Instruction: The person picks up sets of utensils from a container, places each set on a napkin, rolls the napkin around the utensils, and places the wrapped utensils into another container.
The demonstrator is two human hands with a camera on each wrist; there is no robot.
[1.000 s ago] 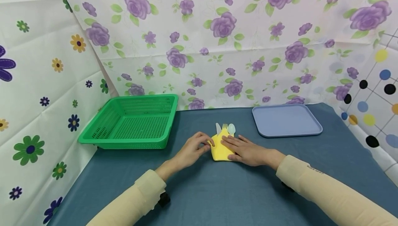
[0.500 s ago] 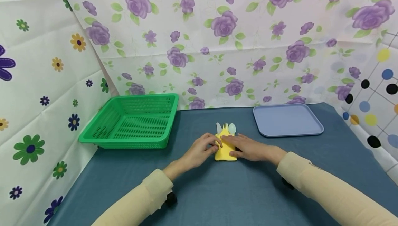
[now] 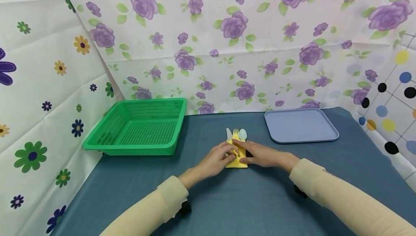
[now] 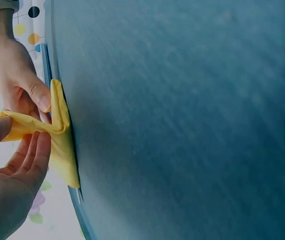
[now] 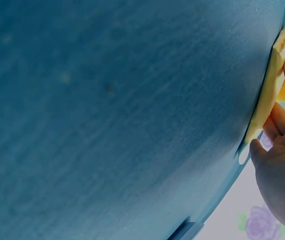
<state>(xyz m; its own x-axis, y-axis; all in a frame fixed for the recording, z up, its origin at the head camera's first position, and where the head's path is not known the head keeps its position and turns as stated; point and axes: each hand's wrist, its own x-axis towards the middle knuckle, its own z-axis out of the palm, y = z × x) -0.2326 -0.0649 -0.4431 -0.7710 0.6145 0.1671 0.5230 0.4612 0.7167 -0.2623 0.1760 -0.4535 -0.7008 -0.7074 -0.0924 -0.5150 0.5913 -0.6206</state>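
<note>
A yellow napkin point(image 3: 236, 165) lies on the blue tablecloth in the head view, partly folded over a knife point(image 3: 229, 134), a fork point(image 3: 235, 132) and a spoon point(image 3: 242, 135), whose upper ends stick out at the far edge. My left hand point(image 3: 214, 161) pinches a raised flap of it between thumb and fingers; the left wrist view shows this napkin flap point(image 4: 25, 121) lifted and bent over. From the right side my right hand point(image 3: 264, 155) rests on the napkin with its fingers extended. Both hands hide the napkin's middle and the cutlery's lower parts.
A green perforated basket point(image 3: 130, 149) stands at the back left of the table. At the back right lies a flat grey-blue tray point(image 3: 300, 125). Floral and dotted cloth hangs point(image 3: 208, 30) behind and beside the table.
My left hand has moved right across the napkin, drawing its left flap over toward my right hand. The napkin looks narrower now. My right hand has stayed nearly in place, its fingers slightly raised.
</note>
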